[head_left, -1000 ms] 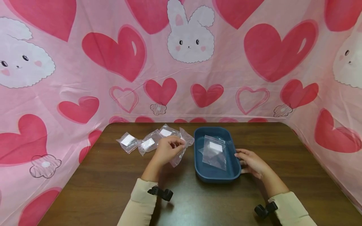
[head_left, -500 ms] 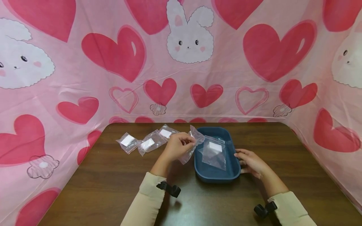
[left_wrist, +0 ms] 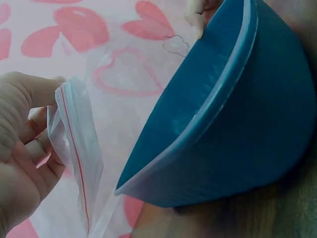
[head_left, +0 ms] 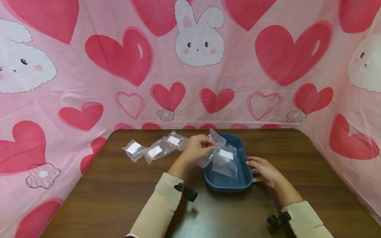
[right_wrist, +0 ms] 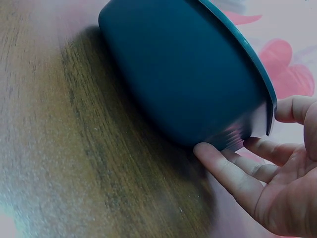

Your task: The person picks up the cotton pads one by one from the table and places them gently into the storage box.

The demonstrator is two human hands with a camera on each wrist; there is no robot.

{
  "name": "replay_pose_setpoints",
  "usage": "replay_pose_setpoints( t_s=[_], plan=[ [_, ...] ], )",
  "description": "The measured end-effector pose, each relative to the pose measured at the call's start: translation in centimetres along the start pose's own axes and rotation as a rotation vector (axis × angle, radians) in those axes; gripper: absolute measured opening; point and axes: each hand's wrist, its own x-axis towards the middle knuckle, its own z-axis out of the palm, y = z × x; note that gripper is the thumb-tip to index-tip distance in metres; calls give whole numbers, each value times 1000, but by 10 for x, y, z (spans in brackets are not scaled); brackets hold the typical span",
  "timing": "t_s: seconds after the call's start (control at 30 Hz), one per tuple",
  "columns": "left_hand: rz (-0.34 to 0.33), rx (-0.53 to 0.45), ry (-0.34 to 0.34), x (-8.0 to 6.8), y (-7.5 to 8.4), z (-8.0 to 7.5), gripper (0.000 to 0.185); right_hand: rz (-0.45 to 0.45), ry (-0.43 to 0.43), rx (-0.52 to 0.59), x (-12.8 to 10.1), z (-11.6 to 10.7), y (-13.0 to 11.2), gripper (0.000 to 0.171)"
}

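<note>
Your left hand [head_left: 197, 148] pinches a clear zip-top plastic bag [head_left: 212, 148] over the left rim of the blue oval plastic tray [head_left: 221, 183]; its contents are hidden. Your right hand [head_left: 263, 170], fingers straight, touches the tray's right wall.

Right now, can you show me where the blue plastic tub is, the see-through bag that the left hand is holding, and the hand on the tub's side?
blue plastic tub [head_left: 244, 165]: head view, right rim.
see-through zip bag [head_left: 215, 145]: head view, crinkled middle.
right hand [head_left: 263, 170]: head view, back of hand.
</note>
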Motion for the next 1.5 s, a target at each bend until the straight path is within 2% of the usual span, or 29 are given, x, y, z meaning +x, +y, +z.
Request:
replay_pose_setpoints(
  t_s=[0.27,0.6,1.03,1.5],
  plan=[
    [-10,-9,-46,16,4,8,7,3,-12,9,0,-1,0,61],
    [19,64,-72,37,5,15,9,9,-4,21,0,-1,-1,61],
    [-34,66,-118,52,3,25,10,-3,-4,15,-1,0,-1,60],
    [-100,13,-159,62,-11,41,13,4,4,22,1,0,1,60]
  ],
)
